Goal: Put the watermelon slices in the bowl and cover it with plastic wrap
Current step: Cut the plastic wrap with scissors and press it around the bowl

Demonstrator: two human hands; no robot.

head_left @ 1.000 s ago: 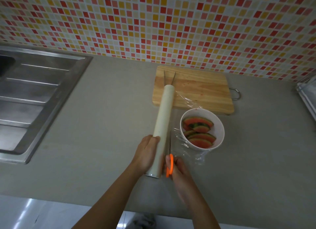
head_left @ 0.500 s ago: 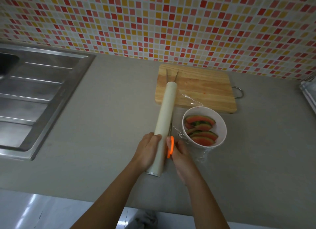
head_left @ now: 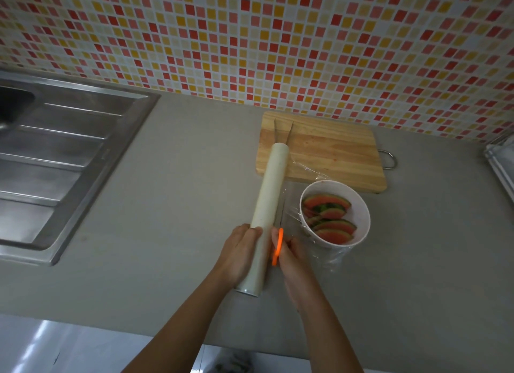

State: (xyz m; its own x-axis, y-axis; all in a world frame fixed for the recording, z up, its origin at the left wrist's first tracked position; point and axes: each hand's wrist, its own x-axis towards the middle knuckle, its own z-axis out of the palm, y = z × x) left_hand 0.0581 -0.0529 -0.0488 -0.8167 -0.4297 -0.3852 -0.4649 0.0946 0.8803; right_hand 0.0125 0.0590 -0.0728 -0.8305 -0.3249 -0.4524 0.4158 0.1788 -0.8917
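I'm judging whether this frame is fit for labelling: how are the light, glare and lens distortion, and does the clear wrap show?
Head view: dim, flat light, soft shadows; wide-angle lens bows the sink edge and tiled wall; pale glare on its drainboard; the plastic wrap shows only as faint glints by the bowl; little motion blur.

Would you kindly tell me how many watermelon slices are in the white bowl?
4 watermelon slices, all in the bowl, overlapping from its far side to its near side; others may be hidden.
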